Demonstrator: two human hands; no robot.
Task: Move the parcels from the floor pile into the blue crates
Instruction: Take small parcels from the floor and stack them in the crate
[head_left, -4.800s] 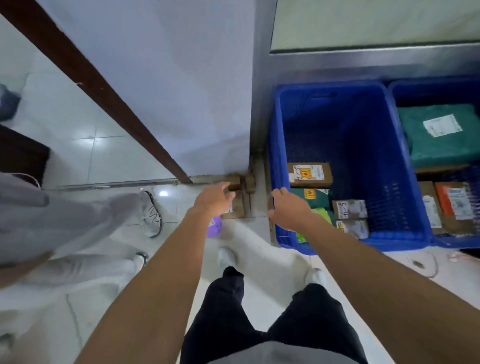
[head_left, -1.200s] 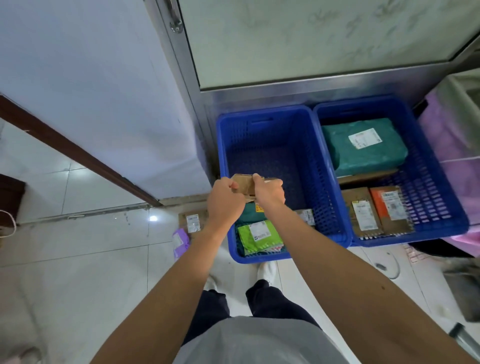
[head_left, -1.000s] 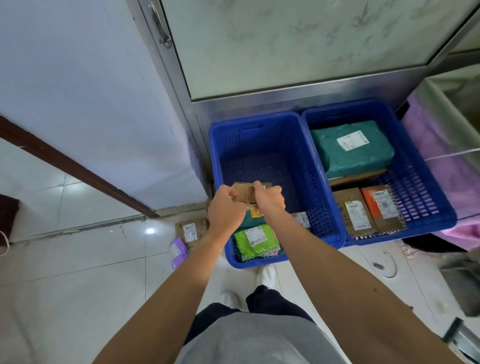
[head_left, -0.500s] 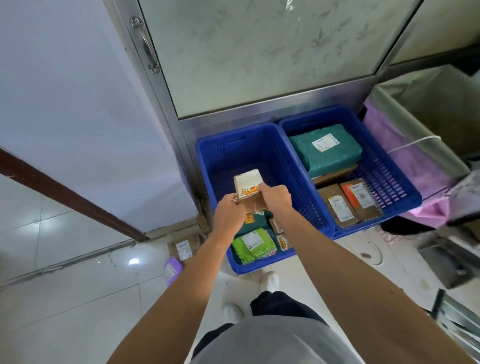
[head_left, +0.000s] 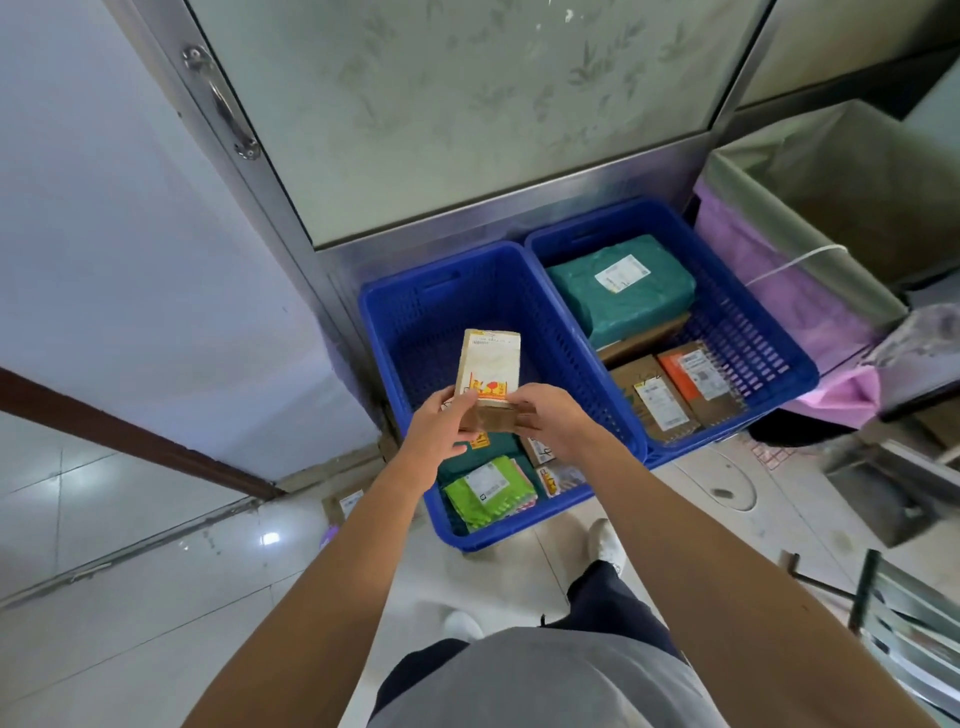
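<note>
Moved: cardboard box (head_left: 488, 366) stands taller in the hands than half a second ago, label face turned up
Left hand (head_left: 441, 434): fingers curled round the box's lower left edge
Right hand (head_left: 553, 421): fingers pinching its lower right edge
Box place: held above the left blue crate (head_left: 395, 364), not in it
Right blue crate (head_left: 774, 338): green parcel (head_left: 621, 288) inside, among others

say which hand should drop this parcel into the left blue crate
Likely right: both grip the parcel, but the right hand is over the crate's middle, the left hand near its wall.
</note>
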